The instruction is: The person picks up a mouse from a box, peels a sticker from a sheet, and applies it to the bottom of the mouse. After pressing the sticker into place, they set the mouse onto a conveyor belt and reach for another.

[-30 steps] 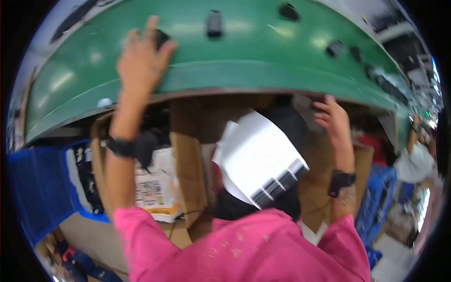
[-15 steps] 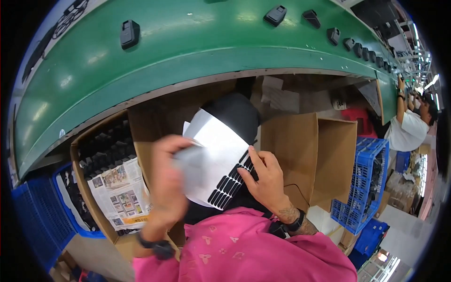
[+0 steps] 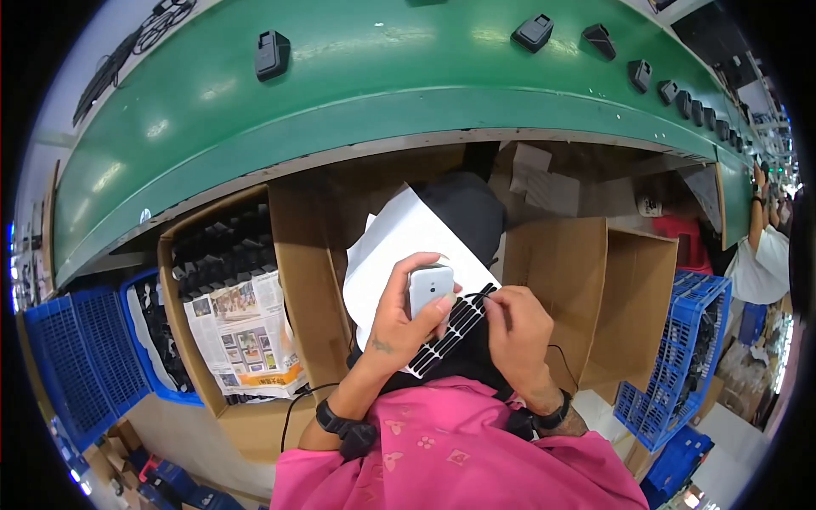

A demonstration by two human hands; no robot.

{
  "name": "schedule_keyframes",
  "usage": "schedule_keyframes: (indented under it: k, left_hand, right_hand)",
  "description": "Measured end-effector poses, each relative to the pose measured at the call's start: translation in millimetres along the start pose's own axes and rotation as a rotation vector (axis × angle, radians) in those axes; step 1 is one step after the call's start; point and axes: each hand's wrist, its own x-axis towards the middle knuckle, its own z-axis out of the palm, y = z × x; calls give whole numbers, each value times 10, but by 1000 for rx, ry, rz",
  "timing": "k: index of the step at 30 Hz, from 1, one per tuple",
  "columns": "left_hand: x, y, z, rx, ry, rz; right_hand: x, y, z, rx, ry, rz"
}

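In my left hand (image 3: 399, 319) I hold a small pale grey plastic device (image 3: 432, 289) with rounded corners and two dark dots on its face. My right hand (image 3: 520, 327) pinches one end of a thin black adhesive strip (image 3: 478, 295), close to the device's right side. Beneath both hands a white sheet (image 3: 387, 246) lies across my lap. Rows of black oblong stickers (image 3: 450, 336) cover its lower right part, partly hidden by my hands.
Ahead runs a green conveyor belt (image 3: 340, 68) carrying several black devices (image 3: 272, 56). A carton (image 3: 310, 297) with black parts and newspaper stands left; an open carton (image 3: 557, 272) stands right, beside a blue crate (image 3: 671, 357). A co-worker in white (image 3: 761, 263) is far right.
My left hand, blurred before, has moved right and now holds the device steady over the sheet. My right hand has drawn back from the stickers with a black strip between its fingertips.
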Motion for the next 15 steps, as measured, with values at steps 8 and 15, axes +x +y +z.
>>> schedule_keyframes:
  k: [8,15]
  left_hand:
    - [-193,82,201,-74,-88,-48]
    - [-350,326,342,35,-128,-13]
  right_hand:
    - [294,-520,-489,987,-246,610]
    - [388,-760,-536,1029,-232,618]
